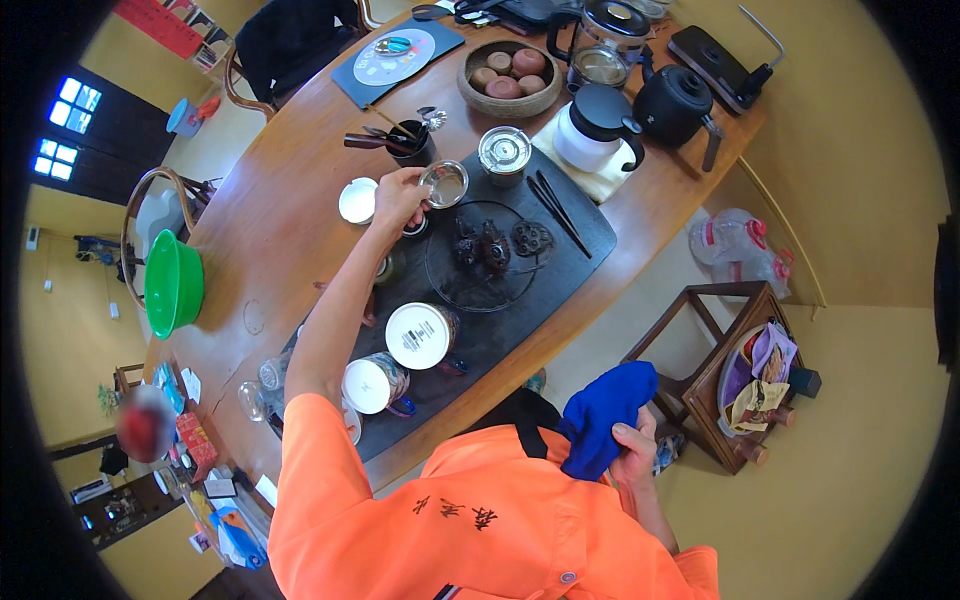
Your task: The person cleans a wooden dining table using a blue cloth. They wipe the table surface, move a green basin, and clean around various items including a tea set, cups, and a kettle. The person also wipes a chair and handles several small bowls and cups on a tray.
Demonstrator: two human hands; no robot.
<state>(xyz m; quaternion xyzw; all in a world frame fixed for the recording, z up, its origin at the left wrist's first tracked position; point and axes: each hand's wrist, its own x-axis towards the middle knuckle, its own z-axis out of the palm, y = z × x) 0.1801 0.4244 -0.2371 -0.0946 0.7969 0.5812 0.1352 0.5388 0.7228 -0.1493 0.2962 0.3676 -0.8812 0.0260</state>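
My left hand (402, 198) reaches over the dark tea tray (395, 435) and pinches a small clear glass cup (444, 184) by its side. Beside that hand lie a round white dish (357, 201) and a black holder (414, 148) with tea tools in it. At my right side, my right hand (634, 447) is closed on a bunched blue cloth (606, 418), close to my orange shirt. Dark figurines (482, 247) sit within a round outline on the tray, near black tongs (560, 213). A lidded glass jar (504, 152) stands just beyond the glass cup.
Two white-lidded mugs (418, 335) stand on the near part of the tray. Farther off are a bowl of round clay pieces (510, 85), a white pot with a black lid (592, 130) and a black kettle (672, 105). A wooden stool (715, 395) stands at right; a green basin (173, 284) at left.
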